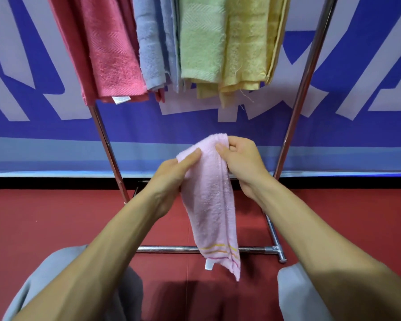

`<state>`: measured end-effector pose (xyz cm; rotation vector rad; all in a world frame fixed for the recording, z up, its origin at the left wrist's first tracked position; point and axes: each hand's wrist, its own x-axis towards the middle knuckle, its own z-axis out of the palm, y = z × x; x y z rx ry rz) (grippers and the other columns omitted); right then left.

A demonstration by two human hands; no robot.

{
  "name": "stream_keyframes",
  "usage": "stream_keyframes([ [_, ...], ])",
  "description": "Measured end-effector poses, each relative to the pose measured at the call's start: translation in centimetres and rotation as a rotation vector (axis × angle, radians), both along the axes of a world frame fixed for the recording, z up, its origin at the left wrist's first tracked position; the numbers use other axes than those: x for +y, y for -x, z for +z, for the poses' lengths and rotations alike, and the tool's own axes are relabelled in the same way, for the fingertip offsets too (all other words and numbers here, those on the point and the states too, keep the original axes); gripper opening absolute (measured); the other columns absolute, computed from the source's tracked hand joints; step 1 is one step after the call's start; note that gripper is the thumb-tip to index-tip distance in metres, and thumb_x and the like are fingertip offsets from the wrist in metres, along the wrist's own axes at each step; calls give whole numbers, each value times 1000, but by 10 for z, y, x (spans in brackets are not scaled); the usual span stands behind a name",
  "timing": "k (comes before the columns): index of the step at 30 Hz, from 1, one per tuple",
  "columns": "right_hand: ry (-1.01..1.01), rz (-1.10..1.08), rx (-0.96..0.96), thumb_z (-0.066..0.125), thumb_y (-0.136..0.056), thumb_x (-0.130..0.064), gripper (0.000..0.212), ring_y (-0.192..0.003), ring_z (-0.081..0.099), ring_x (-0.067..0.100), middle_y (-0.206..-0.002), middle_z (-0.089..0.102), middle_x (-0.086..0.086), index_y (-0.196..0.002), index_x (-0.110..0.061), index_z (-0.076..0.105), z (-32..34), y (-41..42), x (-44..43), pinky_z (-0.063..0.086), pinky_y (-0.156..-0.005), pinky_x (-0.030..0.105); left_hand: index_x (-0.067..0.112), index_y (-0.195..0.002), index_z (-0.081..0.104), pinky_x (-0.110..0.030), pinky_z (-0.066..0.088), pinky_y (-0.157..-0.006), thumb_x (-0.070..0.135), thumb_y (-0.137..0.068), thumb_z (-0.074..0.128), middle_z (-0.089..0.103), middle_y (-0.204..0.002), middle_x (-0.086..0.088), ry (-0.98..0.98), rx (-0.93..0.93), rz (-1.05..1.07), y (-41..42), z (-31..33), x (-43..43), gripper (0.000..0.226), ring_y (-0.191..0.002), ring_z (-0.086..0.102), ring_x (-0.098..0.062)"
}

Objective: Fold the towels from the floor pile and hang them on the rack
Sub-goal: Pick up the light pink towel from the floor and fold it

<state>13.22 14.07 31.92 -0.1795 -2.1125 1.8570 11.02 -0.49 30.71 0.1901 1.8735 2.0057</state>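
A pale pink towel [210, 205] with thin striped bands near its lower end hangs folded lengthwise in front of me. My left hand [171, 179] pinches its upper left edge with thumb on the front. My right hand [243, 163] grips the top right edge. The chrome rack [299, 98] stands just beyond. On it hang a dark pink towel [111, 52], a grey-blue towel [153, 42], a light green towel [202, 38] and a yellow towel [248, 42]. No floor pile is in view.
The rack's base bar [171, 249] lies on the red floor [44, 223] under the pink towel. A blue and white banner [368, 126] covers the wall behind. My grey-clad knees [56, 274] are at the bottom.
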Motion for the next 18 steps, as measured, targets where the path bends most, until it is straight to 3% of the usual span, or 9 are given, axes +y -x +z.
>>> stream_keyframes([
  [4, 152, -91, -68, 52, -95, -5, 19, -78, 64, 21, -92, 71, 17, -97, 6, 67, 5, -2, 13, 56, -73, 36, 5, -98, 72, -37, 52, -88, 25, -85, 69, 74, -99, -9, 172, 134, -22, -3, -10, 4, 24, -89, 67, -20],
  [6, 235, -104, -99, 53, -95, -5, 19, -83, 67, 23, -97, 71, 18, -100, 5, 67, 6, -4, 20, 56, -81, 41, 3, -96, 71, -35, 52, -82, 20, -87, 68, 74, -97, -10, 138, 191, -2, -6, -13, 8, 20, -83, 65, -17],
  [9, 355, -107, -110, 57, -94, -10, 18, -80, 70, 20, -93, 72, 13, -101, 1, 68, 3, -8, 25, 59, -74, 32, 8, -98, 71, -25, 53, -72, 17, -91, 61, 74, -93, -5, 37, 273, 8, -9, -11, 16, 14, -80, 66, -12],
  [12, 263, -16, -105, 65, -89, -13, 18, -85, 71, 21, -96, 74, 12, -102, -1, 70, 0, -18, 27, 57, -75, 30, 7, -104, 69, -26, 55, -73, 16, -95, 55, 74, -100, -9, -21, 304, 0, -9, -7, 19, 19, -87, 69, -16],
  [14, 185, -32, -99, 65, -86, -3, 17, -86, 71, 22, -98, 73, 16, -103, 0, 69, -3, -27, 27, 57, -76, 29, 5, -105, 68, -26, 55, -74, 16, -96, 52, 74, -101, -11, -43, 296, 6, -10, -3, 18, 21, -88, 69, -17],
  [18, 140, -102, -121, 65, -83, 4, 13, -83, 68, 25, -97, 72, 21, -95, 2, 69, 0, -40, 27, 56, -78, 34, 13, -94, 71, -19, 51, -66, 18, -96, 53, 75, -85, 3, 31, 354, -16, -14, 8, 18, 19, -77, 68, -5],
])
